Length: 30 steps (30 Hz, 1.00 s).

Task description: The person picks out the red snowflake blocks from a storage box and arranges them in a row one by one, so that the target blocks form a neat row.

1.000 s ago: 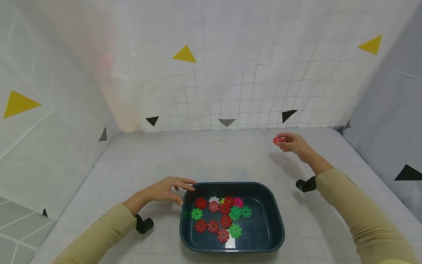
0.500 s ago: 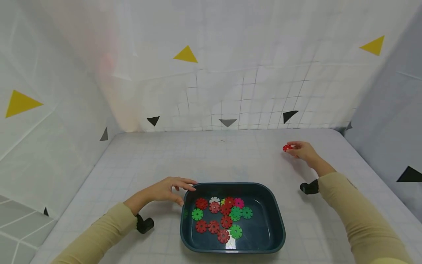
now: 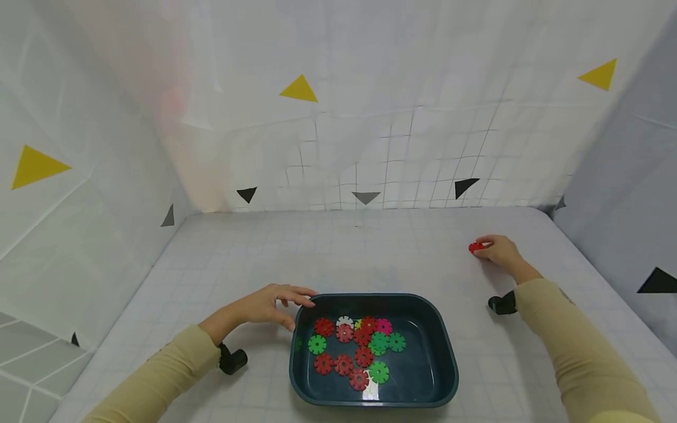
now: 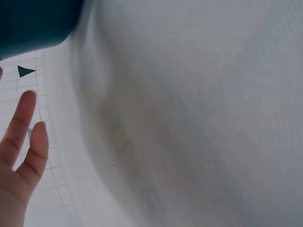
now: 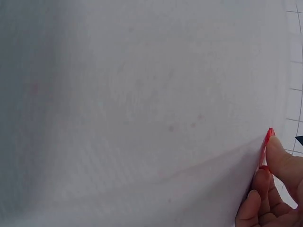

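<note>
My right hand (image 3: pixel 501 252) pinches a red notched disc (image 3: pixel 476 248) between thumb and fingers, low over the table at the back right. In the right wrist view that red disc (image 5: pixel 266 144) shows edge-on beside the thumb. Whether it touches the table I cannot tell. My left hand (image 3: pixel 270 304) is at the dark blue tray (image 3: pixel 373 299), its fingertips by the left rim and its fingers loosely extended. Fingers of that left hand (image 4: pixel 23 146) appear spread in the left wrist view. Inside the tray lie several red discs (image 3: pixel 324 363) and green discs (image 3: pixel 378 372).
A white disc (image 3: pixel 345 321) and a pink disc (image 3: pixel 384 326) lie toward the tray's back side. White cloth covers the table (image 3: pixel 317 247), and white sheets with yellow and black triangles form walls behind and at both sides.
My right hand has moved rightward and nearer to me, coming down toward the table with the red disc. The left hand and the tray have stayed put.
</note>
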Each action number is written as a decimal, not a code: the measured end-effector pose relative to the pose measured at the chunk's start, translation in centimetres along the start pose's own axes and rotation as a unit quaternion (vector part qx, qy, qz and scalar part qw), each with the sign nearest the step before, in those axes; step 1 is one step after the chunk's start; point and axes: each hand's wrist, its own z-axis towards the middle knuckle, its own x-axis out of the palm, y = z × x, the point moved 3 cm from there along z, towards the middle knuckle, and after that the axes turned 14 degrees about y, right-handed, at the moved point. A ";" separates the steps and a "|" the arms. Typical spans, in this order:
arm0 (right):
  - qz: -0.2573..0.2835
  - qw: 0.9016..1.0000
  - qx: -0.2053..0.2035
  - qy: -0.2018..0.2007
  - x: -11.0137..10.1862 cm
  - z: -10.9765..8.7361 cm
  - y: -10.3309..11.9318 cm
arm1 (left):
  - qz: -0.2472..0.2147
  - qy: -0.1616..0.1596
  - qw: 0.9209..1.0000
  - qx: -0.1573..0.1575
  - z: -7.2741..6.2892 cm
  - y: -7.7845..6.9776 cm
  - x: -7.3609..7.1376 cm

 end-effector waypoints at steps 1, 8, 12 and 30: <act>-0.005 1.000 0.007 0.000 -0.1 0.0 -0.1 | 0.001 0.000 1.000 -0.001 0.0 0.0 0.0; -0.033 0.999 0.038 -0.001 -0.4 0.2 -0.4 | 0.008 -0.001 1.000 -0.015 0.1 -0.1 -0.1; -0.029 0.999 0.039 -0.002 -0.3 0.2 -0.5 | 0.007 -0.001 1.000 -0.017 0.1 -0.2 -0.1; 0.003 0.998 -0.044 0.053 -2.1 -2.2 2.5 | 0.001 -0.003 1.000 -0.008 0.0 -0.2 -0.1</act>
